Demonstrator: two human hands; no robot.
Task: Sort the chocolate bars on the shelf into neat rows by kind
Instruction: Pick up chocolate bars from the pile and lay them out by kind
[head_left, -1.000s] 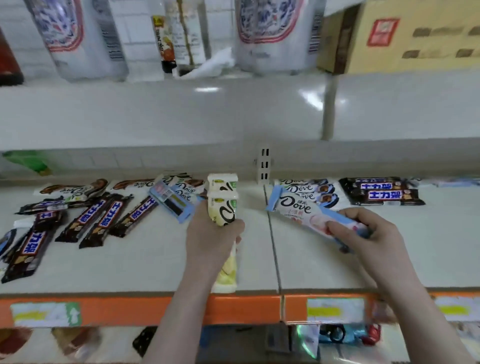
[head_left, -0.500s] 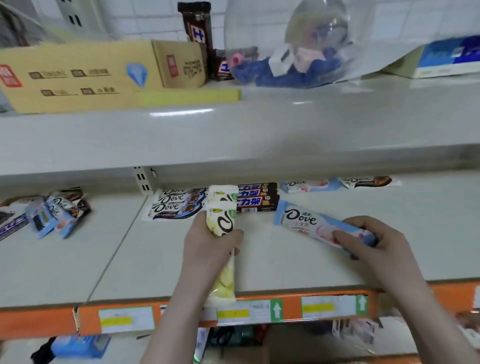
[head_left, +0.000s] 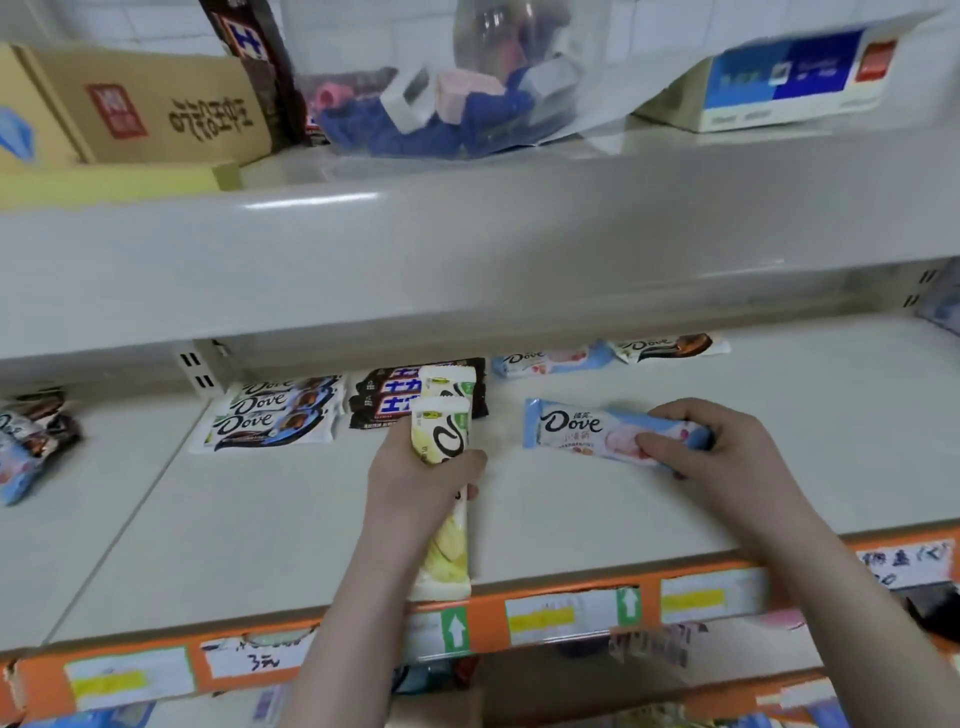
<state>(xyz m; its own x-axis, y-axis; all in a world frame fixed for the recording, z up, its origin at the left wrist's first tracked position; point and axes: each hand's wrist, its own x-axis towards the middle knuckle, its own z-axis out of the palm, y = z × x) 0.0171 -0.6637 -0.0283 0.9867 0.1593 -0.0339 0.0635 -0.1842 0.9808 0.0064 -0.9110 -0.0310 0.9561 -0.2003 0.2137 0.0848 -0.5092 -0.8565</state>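
Head view looks down on a pale grey shelf (head_left: 291, 525) with an orange front edge. Left hand (head_left: 415, 483), at center frame, wraps its fingers around 2 yellow-green bars (head_left: 441, 431) stacked lengthwise, likely gathered together because they are 1 kind. Right hand (head_left: 727, 452), at center right, grips the near end of a light blue Dove bar (head_left: 587, 431) that lies flat on the shelf, its far end pointing left; the hold looks suited to sliding it toward its matching light blue Dove bar (head_left: 545, 359) at the back, upper center.

Sorted groups already sit along the rear: 3 white-and-blue Dove bars (head_left: 270, 413) overlapped in a fan left of center, dark Snickers bars (head_left: 384, 402) stacked just beside them and partly hidden by the yellow-green pair, and a white-and-brown Dove bar (head_left: 670, 345) at upper right. A loose heap of mixed bars (head_left: 31, 441) remains at the left edge, so sorting seems unfinished.

Above, an upper shelf (head_left: 467, 244) carries a cardboard box (head_left: 145, 111), a clear plastic bag (head_left: 467, 93) and a blue-and-white carton (head_left: 789, 78) against a white tiled wall. Price labels line the orange strip.
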